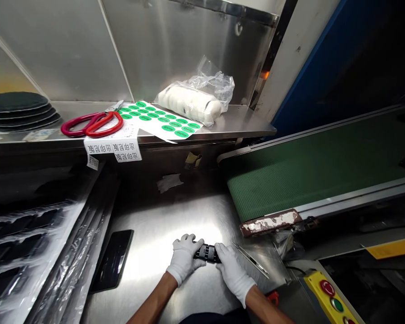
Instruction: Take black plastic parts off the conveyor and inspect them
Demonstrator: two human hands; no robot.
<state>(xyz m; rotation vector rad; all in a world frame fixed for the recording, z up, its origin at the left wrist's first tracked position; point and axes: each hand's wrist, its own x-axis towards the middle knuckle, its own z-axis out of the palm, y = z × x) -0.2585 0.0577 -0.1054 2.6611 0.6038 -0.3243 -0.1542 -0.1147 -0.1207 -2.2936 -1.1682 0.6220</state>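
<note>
Both of my hands wear white gloves and meet over the steel bench in the head view. Between them is a small black plastic part [207, 253] with slots along its face. My left hand [185, 255] grips its left end, thumb and fingers closed on it. On the opposite end, my right hand [231, 265] pinches the same part. A pair of metal tweezers [251, 260] lies on the bench just right of my right hand. To the left of my left hand rests a dark smartphone [113, 260]. The part's underside is hidden.
Stacked plastic trays [64, 234] with black parts fill the left. A green conveyor belt [290, 166] runs off to the right, above a yellow button box [329, 294]. The shelf [253, 123] holds red-handled scissors [101, 126], green RoHS stickers [162, 119] and a bagged white roll [189, 101].
</note>
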